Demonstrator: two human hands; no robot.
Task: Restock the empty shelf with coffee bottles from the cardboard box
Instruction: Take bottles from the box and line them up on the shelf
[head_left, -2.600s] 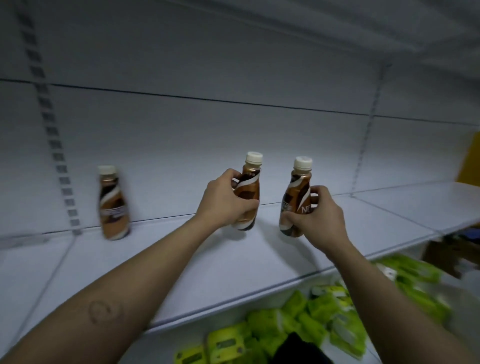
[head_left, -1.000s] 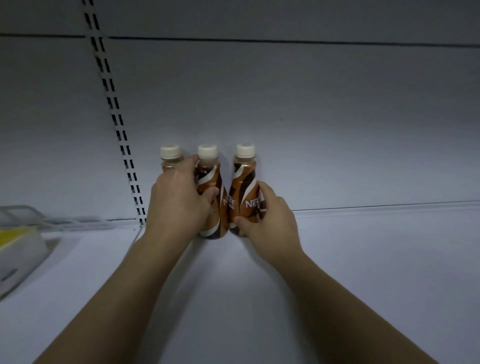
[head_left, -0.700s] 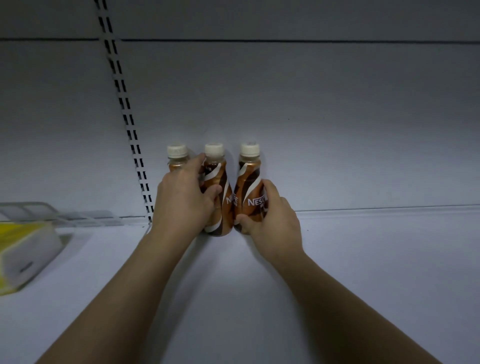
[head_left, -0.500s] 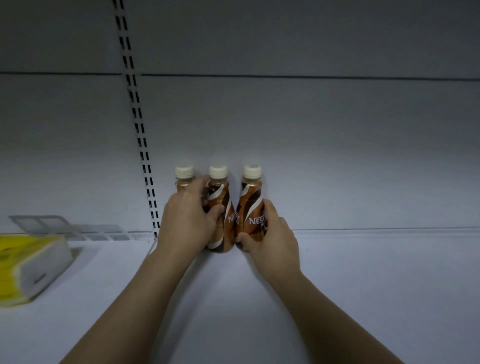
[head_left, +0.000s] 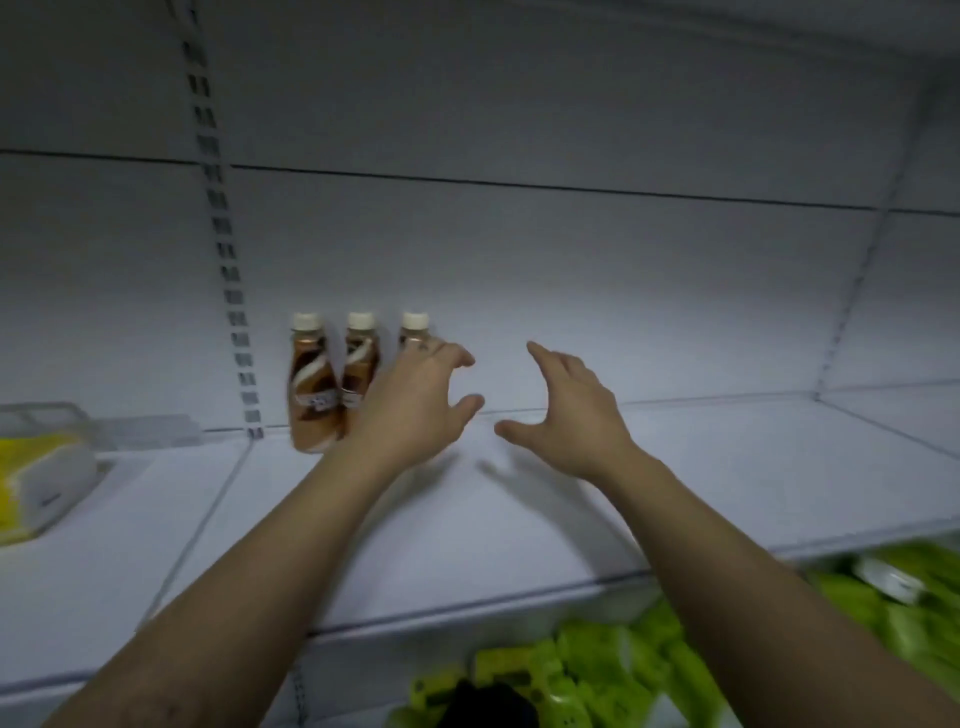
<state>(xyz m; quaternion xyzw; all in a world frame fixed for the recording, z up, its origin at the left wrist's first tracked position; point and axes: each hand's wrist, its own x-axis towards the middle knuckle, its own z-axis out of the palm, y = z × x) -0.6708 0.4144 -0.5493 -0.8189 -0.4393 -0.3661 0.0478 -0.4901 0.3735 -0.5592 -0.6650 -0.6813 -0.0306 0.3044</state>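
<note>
Hands: two; the left hand (head_left: 415, 410) and the right hand (head_left: 571, 415) are apart, fingers spread, holding nothing.
Coffee bottles (head_left: 311, 384): three, with white caps, upright in one row against the back wall, at 10 o'clock from the hands.
Third bottle (head_left: 414, 325): its body is hidden behind the left hand; contact cannot be told.
Shelf (head_left: 519, 530): one white board, under both hands.
Yellow package (head_left: 36, 483): one, at 9 o'clock.
Green packages (head_left: 623, 670): on the lower level at 5 o'clock; too blurred to count.

We read no text anywhere: the labels on the brown, white-capped plastic coffee bottles (head_left: 311, 387) are blurred.
</note>
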